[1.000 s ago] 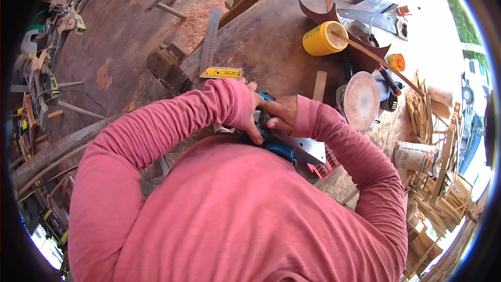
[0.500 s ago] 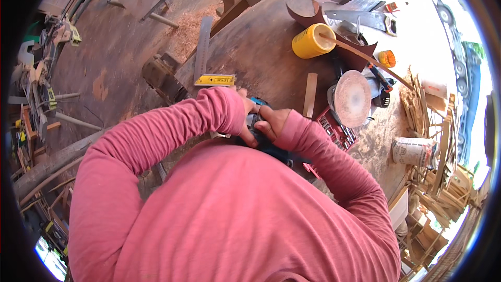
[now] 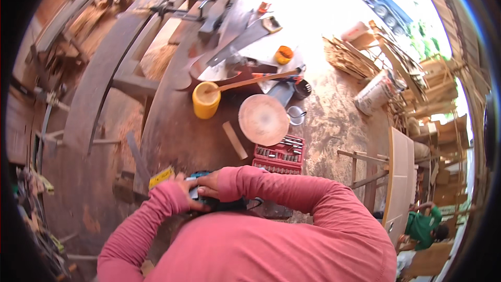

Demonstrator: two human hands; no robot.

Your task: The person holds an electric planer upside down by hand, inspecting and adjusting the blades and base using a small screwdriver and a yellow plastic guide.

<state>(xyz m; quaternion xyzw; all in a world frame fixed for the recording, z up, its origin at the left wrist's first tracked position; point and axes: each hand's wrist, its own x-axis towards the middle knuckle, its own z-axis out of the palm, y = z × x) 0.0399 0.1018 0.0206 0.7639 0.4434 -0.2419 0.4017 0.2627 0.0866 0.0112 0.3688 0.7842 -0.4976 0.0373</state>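
- A blue-and-black power tool sits at the near edge of the worktop, right in front of the person's body and partly hidden by the sleeves.
- The left hand has hold of its left end, fingers parted by the tool's breadth, the thumb on the near side.
- The right hand is just beside the left, its fingers bent in against the tool; how firmly they close cannot be told.
- A square with a yellow handle lies near the left hand.
- Beyond the right forearm is an open red case of sockets, with a pale round disc overlapping its far edge in this view.
- A short wood strip lies left of the disc.
- Farther off are a yellow tub with a long stick across its mouth, an orange jar and a handsaw.
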